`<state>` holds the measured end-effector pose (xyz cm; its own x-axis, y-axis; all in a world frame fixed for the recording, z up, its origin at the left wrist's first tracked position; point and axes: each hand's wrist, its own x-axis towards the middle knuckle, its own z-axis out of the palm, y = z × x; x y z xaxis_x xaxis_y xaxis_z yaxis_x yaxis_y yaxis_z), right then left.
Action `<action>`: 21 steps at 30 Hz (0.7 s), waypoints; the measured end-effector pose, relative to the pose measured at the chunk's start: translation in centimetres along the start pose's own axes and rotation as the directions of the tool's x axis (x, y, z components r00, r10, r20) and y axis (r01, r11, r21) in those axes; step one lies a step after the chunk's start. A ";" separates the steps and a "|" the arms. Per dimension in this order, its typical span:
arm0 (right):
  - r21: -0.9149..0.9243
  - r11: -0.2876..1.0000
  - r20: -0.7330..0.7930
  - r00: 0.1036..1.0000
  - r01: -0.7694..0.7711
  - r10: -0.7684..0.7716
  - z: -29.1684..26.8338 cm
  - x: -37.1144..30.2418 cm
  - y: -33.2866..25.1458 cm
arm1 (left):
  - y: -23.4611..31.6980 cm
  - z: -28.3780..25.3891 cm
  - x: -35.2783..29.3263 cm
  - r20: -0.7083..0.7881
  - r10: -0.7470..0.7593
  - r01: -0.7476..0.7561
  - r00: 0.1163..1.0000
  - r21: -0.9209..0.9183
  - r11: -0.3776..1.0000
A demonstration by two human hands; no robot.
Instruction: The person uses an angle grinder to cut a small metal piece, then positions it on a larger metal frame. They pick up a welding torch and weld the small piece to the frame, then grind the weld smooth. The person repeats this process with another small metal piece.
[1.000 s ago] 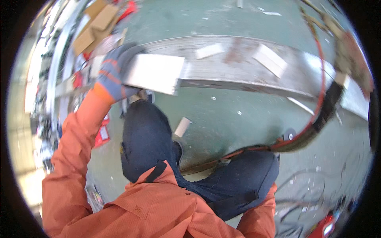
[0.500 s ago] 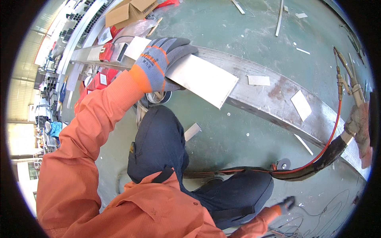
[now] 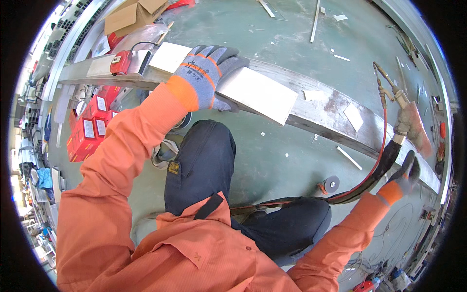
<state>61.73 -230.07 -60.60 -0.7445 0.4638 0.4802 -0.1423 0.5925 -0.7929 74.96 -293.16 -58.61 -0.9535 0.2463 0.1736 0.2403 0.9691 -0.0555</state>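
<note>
My left hand (image 3: 202, 75), in a grey and orange glove, wraps over a long white rectangular piece (image 3: 262, 95). This piece lies on a long grey metal beam (image 3: 326, 119) and overhangs its near edge. My gloved right hand (image 3: 404, 179) is out at the right, fingers stretched and holding nothing, close to the beam's near right end. Just beyond it, a torch-like tool with metal fittings (image 3: 400, 97) rests across the beam, beside a pinkish-grey wrap (image 3: 416, 127). A red hose (image 3: 381, 146) and a dark sleeved cable (image 3: 382, 165) run from it toward my knee.
Two small white plates (image 3: 353, 117) lie on the beam. At its left end sit a red tape measure (image 3: 121, 63) and a dark-ended metal block. Red boxes (image 3: 87, 134) are stacked at left; a cardboard box (image 3: 134, 17) stands behind. A disc tool (image 3: 331, 184) lies on the floor.
My right hand has risen from low by my knee to beside the beam's right end, near the torch-like tool. The left hand keeps its grip; the view has shifted a little.
</note>
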 end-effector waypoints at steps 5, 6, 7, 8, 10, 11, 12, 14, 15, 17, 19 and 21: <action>0.002 0.920 0.466 0.815 -0.392 0.346 4.5 0.3 -0.6 | 0.5 -1.2 -0.1 0.124 -0.016 0.007 0.992 0.072 0.997; -0.001 0.910 0.517 0.779 -0.415 0.355 4.1 0.8 -0.8 | 0.3 -1.4 0.0 0.145 0.006 -0.016 0.989 0.067 0.998; -0.003 0.900 0.564 0.742 -0.436 0.362 3.4 1.6 -0.8 | -0.2 -1.1 0.0 0.105 0.021 -0.022 0.994 0.010 1.000; -0.008 0.889 0.607 0.705 -0.457 0.368 2.4 2.3 -0.8 | -0.7 -0.4 -0.1 0.064 0.037 -0.034 0.997 -0.050 0.998; 0.023 0.915 0.556 0.765 -0.404 0.324 0.2 -0.4 -2.8 | -1.4 -0.3 0.3 0.092 -0.033 0.040 0.995 -0.082 0.996; 0.032 0.924 0.533 0.789 -0.381 0.307 -1.2 -2.6 -4.2 | -1.0 -1.2 0.9 0.159 -0.104 0.115 0.982 -0.061 0.992; 0.128 0.893 0.533 0.789 -0.431 0.305 -2.3 -4.4 -5.8 | -0.7 -1.8 1.0 0.224 -0.174 0.186 0.959 -0.034 0.982; 0.219 0.877 0.600 0.768 -0.427 0.224 -4.5 -7.6 -9.8 | -0.8 -1.8 0.6 0.182 -0.260 0.272 0.948 -0.043 0.961; 0.226 0.901 0.660 0.738 -0.371 0.138 -5.6 -8.5 -11.7 | -0.8 -1.9 0.6 0.152 -0.303 0.313 0.941 -0.047 0.949; 0.152 0.924 0.620 0.762 -0.350 0.187 -6.8 -11.1 -16.3 | -0.2 -2.0 0.7 0.094 -0.290 0.293 0.953 -0.021 0.956; -0.017 0.914 0.529 0.772 -0.405 0.352 -6.4 -13.5 -20.2 | 0.1 -2.1 1.0 0.107 -0.288 0.289 0.952 0.005 0.957; -0.223 0.849 0.468 0.711 -0.479 0.525 -5.2 -15.7 -23.1 | 0.3 -2.9 1.3 0.160 -0.291 0.299 0.943 -0.027 0.954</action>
<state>80.09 -247.63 -47.89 -0.9094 0.3321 -0.2502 0.3816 0.4275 -0.8196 74.37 -292.49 -55.57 -0.9984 -0.0517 0.0230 -0.0511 0.9984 0.0258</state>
